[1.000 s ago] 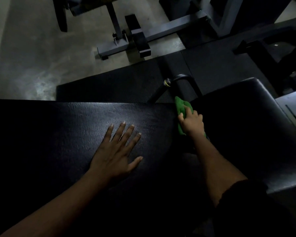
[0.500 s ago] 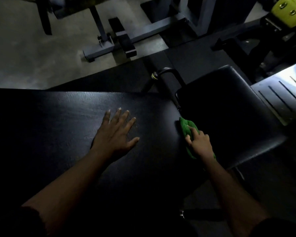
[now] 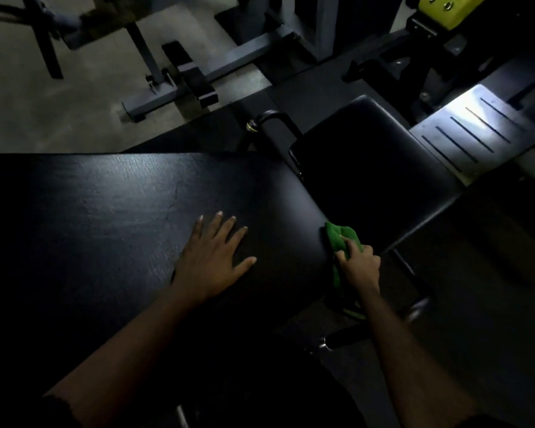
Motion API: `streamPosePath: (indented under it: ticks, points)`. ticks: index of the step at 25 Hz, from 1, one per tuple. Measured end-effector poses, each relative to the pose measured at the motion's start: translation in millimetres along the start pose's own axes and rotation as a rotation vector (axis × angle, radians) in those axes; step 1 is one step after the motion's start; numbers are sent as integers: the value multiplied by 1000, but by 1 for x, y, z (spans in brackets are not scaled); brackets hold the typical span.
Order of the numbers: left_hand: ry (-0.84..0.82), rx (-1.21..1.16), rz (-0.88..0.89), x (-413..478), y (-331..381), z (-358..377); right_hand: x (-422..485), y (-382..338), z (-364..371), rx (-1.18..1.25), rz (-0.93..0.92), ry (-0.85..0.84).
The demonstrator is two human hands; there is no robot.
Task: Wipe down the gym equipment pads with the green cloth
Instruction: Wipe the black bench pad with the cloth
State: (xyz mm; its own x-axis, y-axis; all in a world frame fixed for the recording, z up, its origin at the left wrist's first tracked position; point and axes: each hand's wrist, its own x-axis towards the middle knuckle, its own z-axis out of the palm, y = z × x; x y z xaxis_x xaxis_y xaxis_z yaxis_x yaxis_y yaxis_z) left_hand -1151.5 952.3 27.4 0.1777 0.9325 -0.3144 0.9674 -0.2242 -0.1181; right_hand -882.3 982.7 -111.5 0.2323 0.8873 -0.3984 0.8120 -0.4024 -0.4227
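Landmark: the large black pad [image 3: 105, 211], which fills the left and centre of the head view.

Left hand [image 3: 212, 261]: lies flat on the top face of the large black pad, near its right end. The palm is down and the fingers are straight and slightly spread, with the thumb angled out to the right. It holds nothing.

Right hand [image 3: 360, 267]: positioned at the right edge of the large black pad. The fingers are curled over the green cloth [image 3: 342, 239] and grip it, with the index finger laid along the top of the cloth.

Green cloth: bunched under the right hand and pressed against the rounded right edge of the large black pad. One part hangs down below the hand (its lower end is lost in shadow).

Smaller seat pad [image 3: 368, 168]: just beside the right edge of the large black pad, set lower. Whether the cloth also touches it cannot be determined.

Slotted metal plate [image 3: 473, 131]: well right of the large black pad, beyond the seat pad.

Grey steel frame [image 3: 229, 63]: on the floor beyond the far edge of the large black pad.
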Motion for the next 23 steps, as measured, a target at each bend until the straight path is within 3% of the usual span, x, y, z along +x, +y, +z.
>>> streamPosePath:
  ticks: [4,8,11,13,17,21,23]
  points:
    - [-4,6,26,-19,5,-2,-63,-47,-1,-36,-144,50]
    - [-20,79,-57,-39,-10,-10,-124,-97,-7,-16,-316,9]
    - [-14,115,-100,-48,-27,-17,-133,-117,-19,40,-565,-125]
    - [-17,113,-119,-49,-34,-12,-111,-125,-31,185,-631,-75]
    - [-52,77,-155,-46,-36,-2,-13,-122,-37,236,-506,175]
    - [-36,63,-148,-50,-36,-2,58,-102,-3,43,-283,-60]
    - [-32,68,-155,-47,-35,-1,72,-100,12,-48,-220,-95]
